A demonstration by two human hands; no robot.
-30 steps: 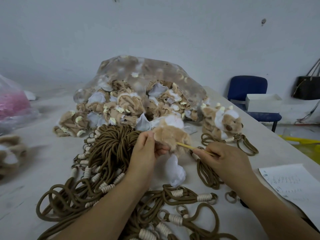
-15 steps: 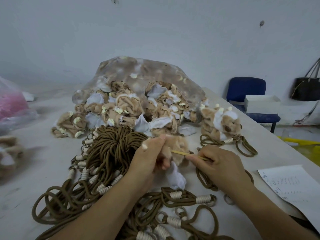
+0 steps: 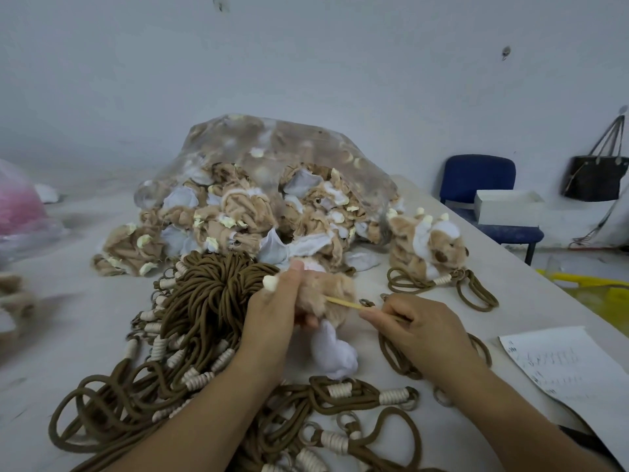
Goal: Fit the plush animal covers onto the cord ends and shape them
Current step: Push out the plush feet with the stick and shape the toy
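— What were the fingers doing?

— The right hand [image 3: 420, 332] pinched a thin pale wooden stick [image 3: 343, 302] between thumb and fingertips, with its far end pushed into the fuzzy tan plush animal cover [image 3: 332, 289]. The left hand [image 3: 272, 315] gripped that cover just left of frame centre, fingers curled round it.

— And further out?

— A white fabric flap [image 3: 335, 354] hung below the cover, over the heap of brown cords with cream-wrapped ends [image 3: 211, 301] in the lower centre. Behind, mid-frame, lay a clear plastic bag of loose tan-and-white covers [image 3: 272, 155]. To its right sat a finished plush animal [image 3: 427, 245] on its cord loop.

— Which step, then?

— Shaping, seemingly: the stick looked to be poking a corner out from inside. The next move would call for withdrawing the stick without snagging the fabric. Whether the cord end was seated could not be told.
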